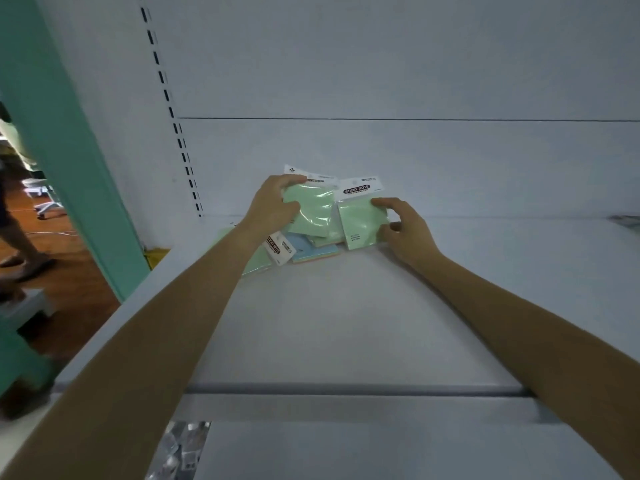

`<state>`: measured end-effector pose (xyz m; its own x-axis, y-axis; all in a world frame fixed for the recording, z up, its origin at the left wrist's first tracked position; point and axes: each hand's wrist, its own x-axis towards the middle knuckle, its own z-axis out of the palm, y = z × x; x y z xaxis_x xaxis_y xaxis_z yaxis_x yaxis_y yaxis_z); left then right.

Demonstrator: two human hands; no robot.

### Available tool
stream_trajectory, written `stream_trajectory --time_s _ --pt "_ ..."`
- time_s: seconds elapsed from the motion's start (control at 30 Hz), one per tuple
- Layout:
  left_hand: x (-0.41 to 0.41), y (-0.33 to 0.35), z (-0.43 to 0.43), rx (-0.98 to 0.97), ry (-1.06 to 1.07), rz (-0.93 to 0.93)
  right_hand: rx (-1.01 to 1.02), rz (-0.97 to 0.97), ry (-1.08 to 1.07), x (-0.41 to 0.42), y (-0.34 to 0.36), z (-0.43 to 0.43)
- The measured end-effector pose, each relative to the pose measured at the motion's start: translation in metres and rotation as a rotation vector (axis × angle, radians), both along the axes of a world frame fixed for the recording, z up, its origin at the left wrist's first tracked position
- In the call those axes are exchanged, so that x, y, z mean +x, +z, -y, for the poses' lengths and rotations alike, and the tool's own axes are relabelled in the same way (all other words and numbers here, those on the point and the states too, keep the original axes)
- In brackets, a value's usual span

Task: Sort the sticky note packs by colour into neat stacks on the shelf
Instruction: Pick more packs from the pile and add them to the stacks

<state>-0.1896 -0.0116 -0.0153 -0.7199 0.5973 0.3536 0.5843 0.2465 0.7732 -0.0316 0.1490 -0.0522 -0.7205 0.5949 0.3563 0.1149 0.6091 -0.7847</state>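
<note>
Here both bare arms reach across a white shelf (346,323) toward its back left corner, where the sticky note packs lie in a small heap against the white back panel (381,64). The left hand (273,206) is closed over the near left edge of a green pack (311,209), fingers curled over its top corner and thumb along its side, holding it tilted up above the heap. Just to its right, a second green pack (362,221) stands almost upright with its white "STICKY NOTE" header card on top; the right hand (403,226) grips its right edge, forefinger on the upper corner and thumb lower down. The two held packs overlap slightly at their inner edges. Under them lies a blue pack (313,249), flat on the shelf, with an orange-edged layer showing beneath it, and a white header card pokes out by the left wrist. The left forearm crosses over another green pack (254,265) at the heap's left end and hides most of it, so its outline cannot be made out fully. In count: three green packs in plain view, one blue, and whatever the arm and the lifted packs cover. A slotted upright strip (173,112) runs down the back panel on the left, beside a teal post (69,168). Beyond the post, a wooden floor (79,271) and another person's leg (17,237) show at the far left.
</note>
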Motion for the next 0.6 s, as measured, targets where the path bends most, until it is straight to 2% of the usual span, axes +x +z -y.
stream_trajectory --time_s 0.1,0.33,0.43,0.6 --pt "0.004 0.0 0.002 0.127 -0.022 -0.029 0.035 -0.04 -0.009 0.008 0.008 0.003" --pt "0.049 -0.004 -0.026 0.358 -0.138 0.068 0.06 -0.134 -0.173 0.07 0.03 -0.008" --pt "0.086 -0.006 -0.05 0.359 -0.223 0.147 0.066 -0.15 -0.263 0.114 0.027 -0.016" --pt "0.147 -0.008 -0.098 0.32 -0.352 0.127 0.049 -0.164 -0.384 0.197 0.02 -0.036"
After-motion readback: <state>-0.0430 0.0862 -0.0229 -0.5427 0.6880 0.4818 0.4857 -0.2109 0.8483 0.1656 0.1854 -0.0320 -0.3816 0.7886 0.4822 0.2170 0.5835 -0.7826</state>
